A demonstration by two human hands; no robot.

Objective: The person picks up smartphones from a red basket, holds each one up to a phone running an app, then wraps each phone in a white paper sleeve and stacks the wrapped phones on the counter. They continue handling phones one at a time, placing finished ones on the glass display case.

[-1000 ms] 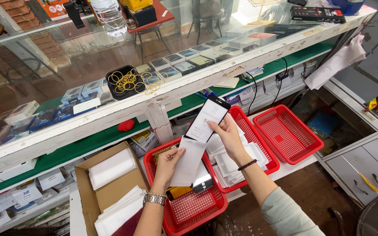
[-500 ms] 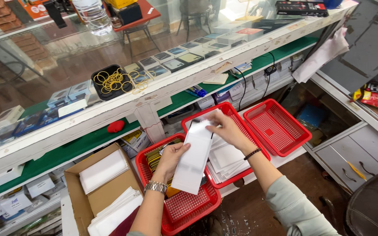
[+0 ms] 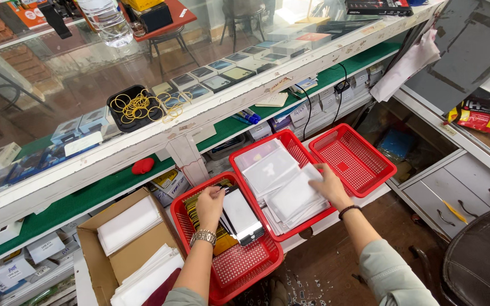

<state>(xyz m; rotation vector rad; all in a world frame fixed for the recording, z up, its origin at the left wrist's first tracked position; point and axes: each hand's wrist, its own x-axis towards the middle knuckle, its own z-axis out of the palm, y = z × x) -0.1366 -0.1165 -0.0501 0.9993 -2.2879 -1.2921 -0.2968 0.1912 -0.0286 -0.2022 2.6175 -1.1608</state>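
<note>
Glass panel [image 3: 242,215] over red basket [image 3: 245,269]

**Two bare hands, grey-green sleeves**

Both forearms are bare from the wrist to near the elbow. The left hand [image 3: 210,205] has a metal watch [image 3: 203,237] with a silver link band on its wrist. The right hand [image 3: 327,186] has a thin dark bracelet [image 3: 347,211] round its wrist. Each arm comes out of a loose, pale grey-green sleeve, the right sleeve [image 3: 395,277] showing soft folds, the left sleeve [image 3: 184,297] only just visible at the bottom edge. No rings can be made out on the fingers.
</note>
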